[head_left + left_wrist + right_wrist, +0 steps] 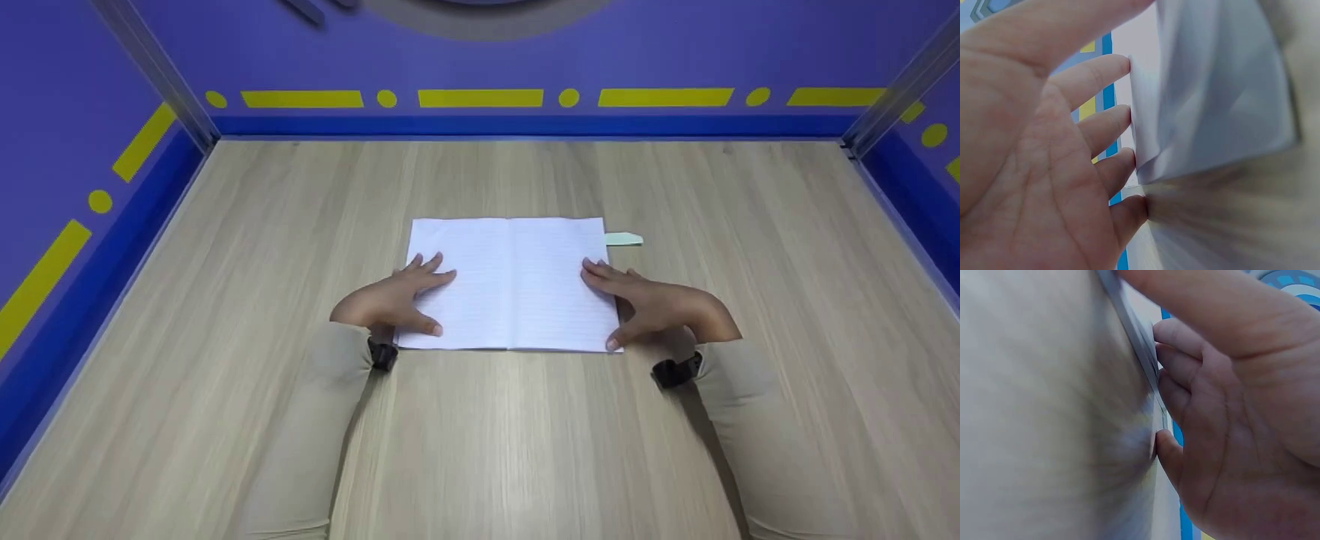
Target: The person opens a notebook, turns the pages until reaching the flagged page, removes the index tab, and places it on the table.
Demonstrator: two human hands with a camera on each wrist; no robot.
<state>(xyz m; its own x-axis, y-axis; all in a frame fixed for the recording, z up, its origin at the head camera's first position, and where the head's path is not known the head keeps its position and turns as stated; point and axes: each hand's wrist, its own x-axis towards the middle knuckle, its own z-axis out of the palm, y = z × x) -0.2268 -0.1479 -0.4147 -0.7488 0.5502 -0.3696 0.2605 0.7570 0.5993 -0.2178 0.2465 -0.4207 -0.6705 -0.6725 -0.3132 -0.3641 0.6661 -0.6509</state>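
Note:
An open notebook [512, 300] with faintly lined white pages lies flat on the table, its centre fold running away from the person. On the left page's outer side rests the left hand [405, 294], fingers spread and thumb near the lower corner. The right hand [656, 300] touches the right page's outer edge with fingertips and thumb. Seen from the left wrist, the page [1213, 95] looks slightly creased beside the fingertips. In the right wrist view, the notebook's edge [1134, 337] runs under the fingers. A pale green tab [624, 239] sticks out past the notebook's upper right side.
The wood-grain table [510, 442] is bordered by a blue-purple back panel [480, 67] with yellow dashes and dots. Similar side panels stand at left and right. Each wrist carries a small black camera [382, 354] at the cuff of a beige sleeve [300, 442].

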